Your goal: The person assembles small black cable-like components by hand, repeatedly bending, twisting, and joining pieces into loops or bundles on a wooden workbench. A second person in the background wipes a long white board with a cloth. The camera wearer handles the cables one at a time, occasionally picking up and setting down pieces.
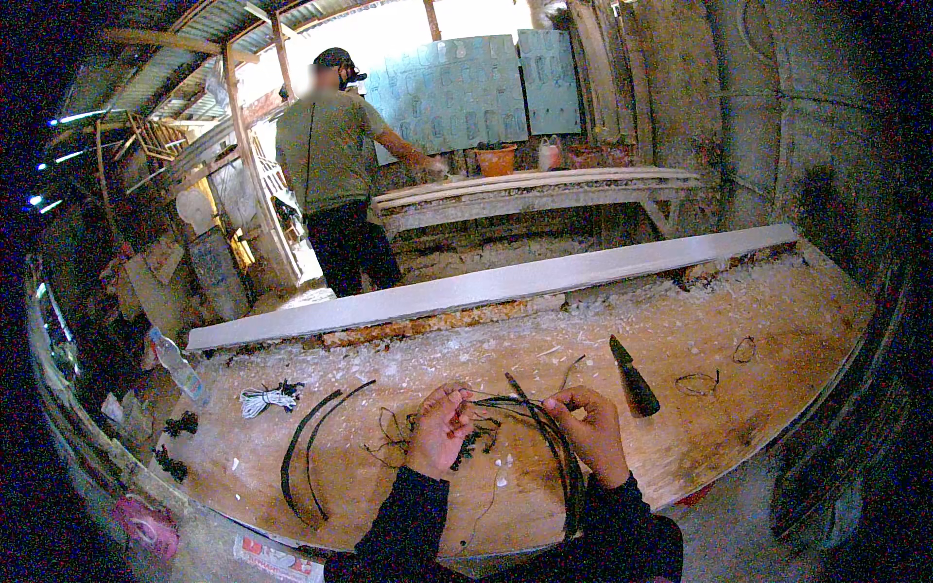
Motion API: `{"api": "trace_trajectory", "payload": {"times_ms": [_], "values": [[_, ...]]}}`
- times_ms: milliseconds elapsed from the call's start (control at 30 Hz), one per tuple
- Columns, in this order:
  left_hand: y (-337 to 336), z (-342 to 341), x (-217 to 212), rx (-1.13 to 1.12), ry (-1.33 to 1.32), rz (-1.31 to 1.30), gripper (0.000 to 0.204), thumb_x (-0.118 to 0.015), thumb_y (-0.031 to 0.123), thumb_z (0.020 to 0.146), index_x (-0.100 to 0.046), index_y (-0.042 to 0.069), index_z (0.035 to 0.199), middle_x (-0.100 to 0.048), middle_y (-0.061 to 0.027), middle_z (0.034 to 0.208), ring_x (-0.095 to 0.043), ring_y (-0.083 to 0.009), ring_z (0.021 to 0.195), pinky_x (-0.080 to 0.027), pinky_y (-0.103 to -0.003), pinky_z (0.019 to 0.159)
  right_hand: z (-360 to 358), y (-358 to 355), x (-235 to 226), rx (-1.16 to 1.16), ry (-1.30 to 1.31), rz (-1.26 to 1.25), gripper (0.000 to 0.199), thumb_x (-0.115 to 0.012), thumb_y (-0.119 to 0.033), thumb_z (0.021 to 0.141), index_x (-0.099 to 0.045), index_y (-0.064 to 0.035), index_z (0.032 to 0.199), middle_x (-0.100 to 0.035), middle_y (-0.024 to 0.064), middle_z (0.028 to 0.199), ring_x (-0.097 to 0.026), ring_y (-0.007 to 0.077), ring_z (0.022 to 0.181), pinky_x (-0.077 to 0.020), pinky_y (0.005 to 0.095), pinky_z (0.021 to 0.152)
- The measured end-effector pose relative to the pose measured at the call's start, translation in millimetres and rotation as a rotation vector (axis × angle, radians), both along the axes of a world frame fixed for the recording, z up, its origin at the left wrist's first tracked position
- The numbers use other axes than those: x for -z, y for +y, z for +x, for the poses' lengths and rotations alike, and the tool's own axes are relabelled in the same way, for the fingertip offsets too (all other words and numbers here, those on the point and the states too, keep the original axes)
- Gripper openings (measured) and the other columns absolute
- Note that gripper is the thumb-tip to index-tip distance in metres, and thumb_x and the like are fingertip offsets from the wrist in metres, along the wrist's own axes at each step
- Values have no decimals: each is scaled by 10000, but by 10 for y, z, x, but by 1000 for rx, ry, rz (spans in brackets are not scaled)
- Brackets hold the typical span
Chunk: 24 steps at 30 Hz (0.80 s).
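Both hands are over the middle of a wooden worktable. My left hand (442, 428) has its fingers pinched on the end of a thin dark strand (496, 399). The strand stretches across to my right hand (589, 428), whose thumb and fingers are closed on it too. Longer black strips (562, 457) hang beside the right hand toward the table's front edge; whether they are held I cannot tell. A tangle of dark strands (389, 447) lies by my left hand. Two curved black strips (303, 447) rest further left. Right of my hands lies a dark, pointed, blade-like piece (634, 381).
A long pale board (496, 285) runs along the table's far side, with white scraps before it. At left are a bundle of white cord (267, 399) and a clear plastic bottle (178, 366). Another person (328, 165) stands at a far bench with an orange pot (496, 159).
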<state>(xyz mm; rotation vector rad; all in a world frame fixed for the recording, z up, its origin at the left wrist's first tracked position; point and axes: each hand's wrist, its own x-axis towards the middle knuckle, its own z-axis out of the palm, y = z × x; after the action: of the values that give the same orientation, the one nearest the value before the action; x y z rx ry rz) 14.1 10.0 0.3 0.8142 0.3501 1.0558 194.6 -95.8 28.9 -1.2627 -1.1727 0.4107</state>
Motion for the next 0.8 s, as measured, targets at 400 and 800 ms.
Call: {"api": "trace_trajectory", "payload": {"times_ms": [400, 800], "values": [[-45, -12, -52, 21, -63, 14, 120, -558, 164, 814, -552, 54, 864, -550, -4, 834, -446, -72, 591, -310, -184, 433, -13, 8, 17, -21, 28, -19, 134, -647, -135, 755, -625, -3, 751, -596, 31, 685, -535, 94, 653, -431, 222, 581], [-27, 3, -58, 19, -33, -14, 139, -569, 154, 808, -564, 37, 884, -505, 9, 696, -435, -61, 553, -296, -178, 405, -27, -3, -10, -28, 6, -27, 124, -649, -128, 753, -621, -8, 739, -597, 28, 675, -538, 95, 648, -429, 227, 597]]}}
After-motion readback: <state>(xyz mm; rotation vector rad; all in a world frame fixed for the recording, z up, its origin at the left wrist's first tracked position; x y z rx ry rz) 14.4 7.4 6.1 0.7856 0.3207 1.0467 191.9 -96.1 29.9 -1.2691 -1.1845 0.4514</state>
